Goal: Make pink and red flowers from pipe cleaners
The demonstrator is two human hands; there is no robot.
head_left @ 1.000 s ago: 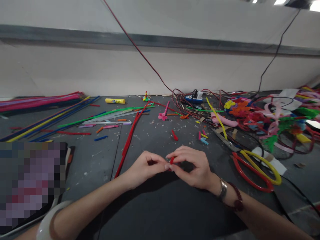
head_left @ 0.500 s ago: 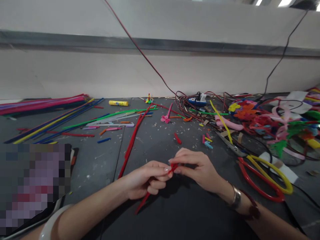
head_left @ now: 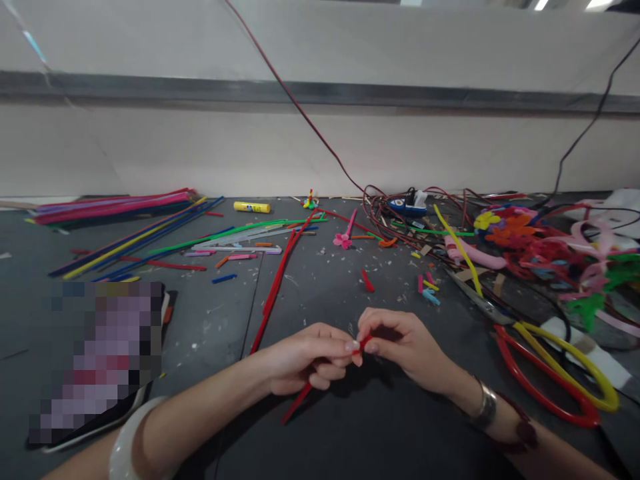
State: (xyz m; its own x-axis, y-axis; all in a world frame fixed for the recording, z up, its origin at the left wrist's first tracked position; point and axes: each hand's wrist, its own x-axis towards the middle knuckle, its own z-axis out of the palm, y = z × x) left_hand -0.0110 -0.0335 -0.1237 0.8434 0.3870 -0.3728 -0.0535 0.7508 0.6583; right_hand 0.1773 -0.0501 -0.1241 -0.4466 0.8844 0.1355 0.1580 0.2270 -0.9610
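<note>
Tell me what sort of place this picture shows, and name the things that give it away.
Probably a craft worktable: a bundle of coloured fuzzy stems, large scissors with red and yellow handles, and a small pink flower lie on it.

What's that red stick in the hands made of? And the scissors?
The red stick looks like a pipe cleaner, perhaps fuzz over wire: matt, soft-looking edges, though blurry. The scissors have grey, gleaming blades, so metal probably; shiny red and yellow handles, likely plastic.

I find the light here rather dim: bright strips [head_left: 541, 5] glow at two o'clock, soft shadow [head_left: 345, 407] lies at six, pixelation [head_left: 100, 360] covers eight.
</note>
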